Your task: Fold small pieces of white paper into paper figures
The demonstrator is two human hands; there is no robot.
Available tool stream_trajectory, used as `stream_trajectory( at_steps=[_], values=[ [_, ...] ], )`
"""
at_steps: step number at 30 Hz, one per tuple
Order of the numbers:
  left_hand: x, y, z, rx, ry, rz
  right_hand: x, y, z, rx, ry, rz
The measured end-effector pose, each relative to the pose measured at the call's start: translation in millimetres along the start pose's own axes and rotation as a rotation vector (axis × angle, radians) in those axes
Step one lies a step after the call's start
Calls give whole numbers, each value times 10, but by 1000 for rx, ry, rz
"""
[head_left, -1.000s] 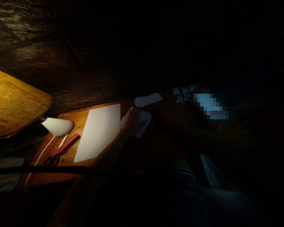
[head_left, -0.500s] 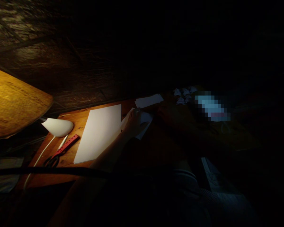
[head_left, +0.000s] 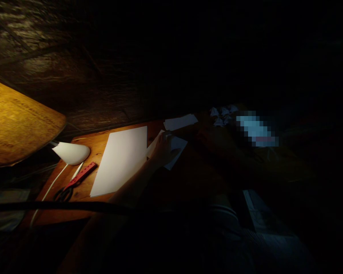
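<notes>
My left hand [head_left: 161,147] is on a sheet of white paper [head_left: 178,146] in the middle of the table. Its fingers are bent and hold the paper, which sticks out on both sides of the hand. The paper's right part is in shadow. My right hand [head_left: 207,136] is only a faint shape in the dark, to the right of the paper and apart from it. Its fingers cannot be made out. Behind my left hand lie several paper strips [head_left: 180,121]. A stack of large white sheets [head_left: 122,160] lies to its left.
On the left stand a white lamp base [head_left: 74,153] and a yellow lampshade [head_left: 23,125]. Scissors [head_left: 63,194] lie beside a red strip-shaped object [head_left: 84,173]. Several small folded paper pieces [head_left: 219,121] sit at the back right, near a blurred bright screen [head_left: 257,129]. A dark cable crosses the lower left.
My right hand has moved a little to the right, away from the paper. The paper's right part reaches slightly farther right. My left hand stays on it.
</notes>
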State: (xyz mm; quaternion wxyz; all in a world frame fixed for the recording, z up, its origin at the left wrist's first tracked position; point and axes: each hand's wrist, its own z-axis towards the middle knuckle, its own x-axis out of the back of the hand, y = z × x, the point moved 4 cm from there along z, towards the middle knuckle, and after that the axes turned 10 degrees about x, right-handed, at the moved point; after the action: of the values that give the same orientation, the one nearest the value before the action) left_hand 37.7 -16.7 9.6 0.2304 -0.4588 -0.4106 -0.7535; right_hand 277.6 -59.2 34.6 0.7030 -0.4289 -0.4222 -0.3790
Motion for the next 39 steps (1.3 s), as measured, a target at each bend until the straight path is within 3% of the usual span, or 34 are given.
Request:
stream_trajectory(
  at_steps=[8,13,18,29,34,39],
  values=[
    [-5,417,-190,-56,-41,-43,55,-74,-278,38,-1,-7],
    [17,348,-158,20,-18,37,43,-69,-341,6,-2,18],
    [-78,243,-151,54,-30,29,78,-164,-313,-16,-29,8],
    [-130,194,-161,108,4,-34,13,-347,-115,57,-66,5],
    [-153,173,-163,115,-7,-47,29,-284,-104,2,-52,-5],
    [-126,202,-157,132,-23,-23,113,-68,-143,-97,-27,-41]
  ],
)
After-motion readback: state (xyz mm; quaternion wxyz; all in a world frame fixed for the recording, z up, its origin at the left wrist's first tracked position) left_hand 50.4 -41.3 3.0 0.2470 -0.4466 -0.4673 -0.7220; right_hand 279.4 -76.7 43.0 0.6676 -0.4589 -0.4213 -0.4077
